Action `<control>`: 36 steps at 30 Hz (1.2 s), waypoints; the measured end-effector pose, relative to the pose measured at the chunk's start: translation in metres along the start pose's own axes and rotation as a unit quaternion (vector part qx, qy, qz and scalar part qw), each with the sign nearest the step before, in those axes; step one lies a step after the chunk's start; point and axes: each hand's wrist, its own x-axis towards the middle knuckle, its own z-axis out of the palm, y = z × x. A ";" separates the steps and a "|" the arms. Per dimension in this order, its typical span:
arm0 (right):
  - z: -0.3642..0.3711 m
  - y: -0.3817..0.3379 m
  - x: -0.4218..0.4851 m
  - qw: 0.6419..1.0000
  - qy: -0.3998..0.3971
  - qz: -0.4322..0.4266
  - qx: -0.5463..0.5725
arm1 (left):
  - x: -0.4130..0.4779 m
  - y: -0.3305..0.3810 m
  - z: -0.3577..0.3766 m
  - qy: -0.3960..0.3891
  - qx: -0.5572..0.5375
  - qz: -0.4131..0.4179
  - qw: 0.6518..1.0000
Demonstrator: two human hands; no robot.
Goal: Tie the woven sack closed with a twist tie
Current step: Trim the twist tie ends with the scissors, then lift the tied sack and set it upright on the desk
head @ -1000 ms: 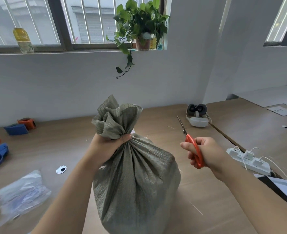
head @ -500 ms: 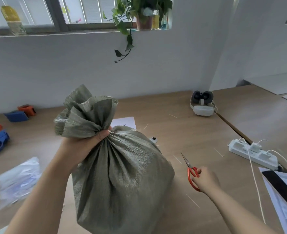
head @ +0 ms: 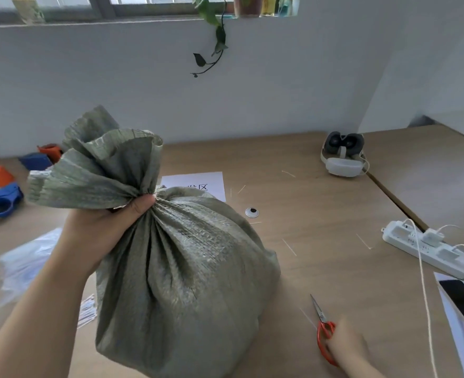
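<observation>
left hand [head: 108,227] fisted on sack [head: 176,282] neck; right hand [head: 348,347] grips scissors [head: 324,331].

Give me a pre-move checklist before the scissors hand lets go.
1. Sack neck gathered and gripped: ok. The left hand is clamped around the bunched neck of the woven sack.
2. Sack seated on the table: ok, its base rests there.
3. Scissors down flat: cannot tell. The right hand is on the orange handles at table level; the blades look closed.
4. Twist tie on the neck: cannot tell, none is visible and the left hand covers the cinch.
5. White cord clear of the scissors: ok, it runs to their right.
</observation>
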 end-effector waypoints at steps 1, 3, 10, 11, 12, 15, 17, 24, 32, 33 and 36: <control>0.000 0.000 0.001 1.000 -0.003 -0.004 -0.006 | -0.001 0.002 0.002 0.011 -0.008 0.013 1.000; -0.004 0.000 0.002 1.000 -0.011 -0.005 -0.021 | -0.005 0.009 0.006 0.017 -0.033 0.050 0.998; -0.012 -0.005 0.011 0.996 -0.030 -0.020 -0.083 | -0.010 0.009 0.002 0.051 -0.037 0.063 0.996; -0.013 -0.007 0.013 0.995 -0.030 -0.028 -0.093 | -0.011 0.009 0.001 0.057 -0.028 0.058 0.996; -0.015 -0.010 0.015 0.994 -0.027 -0.036 -0.102 | -0.013 0.010 0.000 0.058 -0.032 0.050 0.997; -0.030 -0.042 0.017 0.995 0.025 -0.060 -0.075 | -0.019 0.013 -0.002 0.053 -0.031 0.035 0.998; -0.049 -0.082 0.012 0.992 0.063 -0.111 0.009 | -0.024 0.012 -0.003 0.046 -0.031 0.044 0.998; -0.123 -0.227 -0.047 0.869 -0.068 -0.360 0.332 | -0.043 -0.001 -0.001 0.084 -0.026 0.092 0.992; -0.115 -0.272 -0.078 0.812 -0.227 -0.442 0.305 | -0.100 -0.056 0.017 0.180 -0.223 -0.081 0.954; -0.111 -0.271 -0.079 0.813 -0.229 -0.441 0.302 | -0.106 -0.066 0.022 0.187 -0.260 -0.110 0.941; -0.104 -0.270 -0.081 0.821 -0.212 -0.439 0.298 | -0.114 -0.090 0.031 0.185 -0.343 -0.203 0.898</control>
